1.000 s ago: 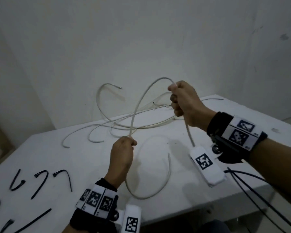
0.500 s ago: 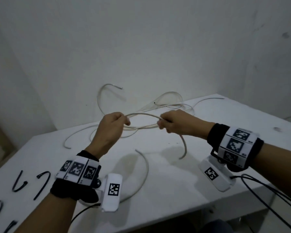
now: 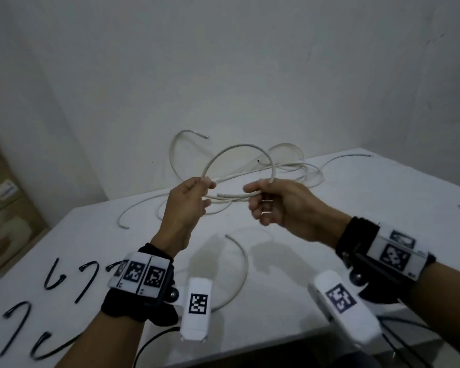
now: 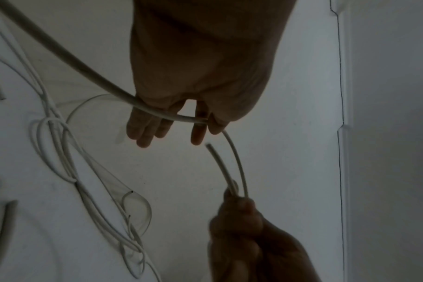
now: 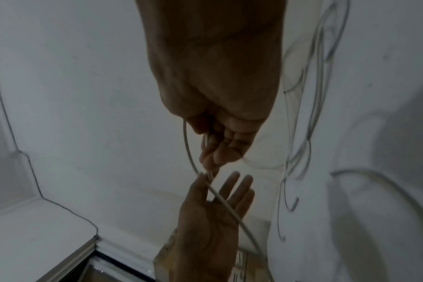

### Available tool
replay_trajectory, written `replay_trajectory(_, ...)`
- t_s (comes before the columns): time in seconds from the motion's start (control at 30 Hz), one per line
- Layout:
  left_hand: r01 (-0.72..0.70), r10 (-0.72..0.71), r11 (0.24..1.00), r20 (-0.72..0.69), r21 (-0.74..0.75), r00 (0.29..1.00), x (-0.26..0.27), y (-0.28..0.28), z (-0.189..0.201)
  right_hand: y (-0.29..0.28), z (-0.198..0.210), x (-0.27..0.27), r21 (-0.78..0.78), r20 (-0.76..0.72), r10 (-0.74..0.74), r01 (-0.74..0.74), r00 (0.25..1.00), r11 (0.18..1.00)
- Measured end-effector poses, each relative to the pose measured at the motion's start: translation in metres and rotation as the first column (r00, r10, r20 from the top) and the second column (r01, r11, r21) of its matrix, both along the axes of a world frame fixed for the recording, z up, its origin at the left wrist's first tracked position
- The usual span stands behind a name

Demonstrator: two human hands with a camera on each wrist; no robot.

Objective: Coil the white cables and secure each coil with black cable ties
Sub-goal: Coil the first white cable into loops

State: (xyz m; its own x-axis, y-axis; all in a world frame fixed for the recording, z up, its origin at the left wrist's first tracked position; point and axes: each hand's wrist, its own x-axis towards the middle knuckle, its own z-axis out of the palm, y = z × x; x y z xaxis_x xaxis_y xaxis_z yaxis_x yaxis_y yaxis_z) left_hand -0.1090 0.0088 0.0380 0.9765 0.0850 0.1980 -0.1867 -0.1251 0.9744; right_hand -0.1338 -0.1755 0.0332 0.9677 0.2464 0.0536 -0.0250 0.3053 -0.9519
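Observation:
I hold one white cable (image 3: 239, 146) above the table, and it arches in a round loop between my hands. My left hand (image 3: 209, 185) pinches it between thumb and forefinger, and the other fingers (image 4: 145, 137) are straight. My right hand (image 3: 252, 195) grips two strands of the loop in curled fingers. A short cable end (image 3: 219, 194) sticks out of it to the left. The cable's tail (image 3: 243, 261) curves down under my left wrist. Several black cable ties (image 3: 53, 274) lie on the table's left part.
A loose tangle of other white cables (image 3: 298, 171) lies at the back of the white table (image 3: 383, 197), against the wall. Cardboard boxes (image 3: 0, 197) stand left of the table. The table's near edge runs just below my wrists.
My right hand came down and my left hand rose until they met at one height. Since half a second ago the flat arc between them has swung up into a round loop.

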Motion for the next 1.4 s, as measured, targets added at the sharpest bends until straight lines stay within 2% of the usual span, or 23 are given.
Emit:
replay_trajectory(0.13, 0.113, -0.118, 0.986, -0.036, -0.119, 0.992, -0.011, -0.008, -0.007, 0.035, -0.024, -0.006, 0.196, -0.111, -0.013, 0.035, 0.994, 0.98)
replay_trajectory(0.23, 0.101, -0.095, 0.97, 0.036, -0.22, 0.995, -0.014, -0.01, -0.009, 0.05, -0.029, -0.009, 0.28, -0.138, -0.003, 0.042, 0.99, 0.959)
replay_trajectory(0.33, 0.053, -0.016, 0.944, 0.115, -0.326, 0.993, -0.012, -0.008, -0.006, 0.064, -0.03, -0.015, 0.134, -0.119, 0.033, -0.017, 0.992, 0.991)
replay_trajectory(0.47, 0.062, -0.031, 0.94, 0.097, -0.336, 0.995, -0.01, -0.006, 0.002, 0.073, -0.035, -0.023, -0.083, -0.144, 0.126, -0.139, 0.981, 0.987)
replay_trajectory(0.63, 0.101, -0.049, 0.908, 0.136, -0.407, 0.99, -0.006, 0.006, 0.024, 0.076, -0.055, -0.037, -0.289, -0.334, 0.291, -0.391, 0.897, 0.874)
replay_trajectory(0.67, 0.124, -0.067, 0.898, 0.146, -0.422, 0.987, -0.005, 0.007, 0.027, 0.08, -0.06, -0.04, -0.266, -0.367, 0.324, -0.432, 0.872, 0.862)
replay_trajectory(0.73, 0.173, -0.11, 0.879, 0.165, -0.443, 0.98, -0.006, 0.006, 0.031, 0.089, -0.064, -0.042, -0.116, -0.408, 0.364, -0.443, 0.837, 0.889)
replay_trajectory(0.83, 0.203, -0.136, 0.862, 0.175, -0.464, 0.975, -0.009, 0.005, 0.034, 0.103, -0.063, -0.037, 0.172, -0.427, 0.419, -0.383, 0.801, 0.908)
replay_trajectory(0.93, 0.211, -0.13, 0.84, 0.192, -0.5, 0.973, -0.014, 0.002, 0.035, 0.114, -0.065, -0.026, 0.329, -0.44, 0.452, -0.329, 0.776, 0.885)
replay_trajectory(1.03, 0.217, -0.111, 0.824, 0.226, -0.524, 0.968, -0.019, -0.004, 0.039, 0.125, -0.068, -0.026, 0.321, -0.455, 0.452, -0.332, 0.768, 0.887)
replay_trajectory(1.2, 0.222, -0.094, 0.811, 0.254, -0.542, 0.963, -0.025, -0.002, 0.044, 0.132, -0.07, -0.033, 0.196, -0.421, 0.414, -0.365, 0.807, 0.91)
replay_trajectory(1.3, 0.199, -0.079, 0.8, 0.23, -0.566, 0.97, -0.026, -0.001, 0.042, 0.134, -0.066, -0.038, 0.281, -0.424, 0.488, -0.402, 0.763, 0.872)
replay_trajectory(1.4, 0.193, -0.087, 0.801, 0.209, -0.566, 0.974, -0.028, -0.003, 0.037, 0.137, -0.057, -0.04, 0.391, -0.417, 0.486, -0.331, 0.768, 0.859)
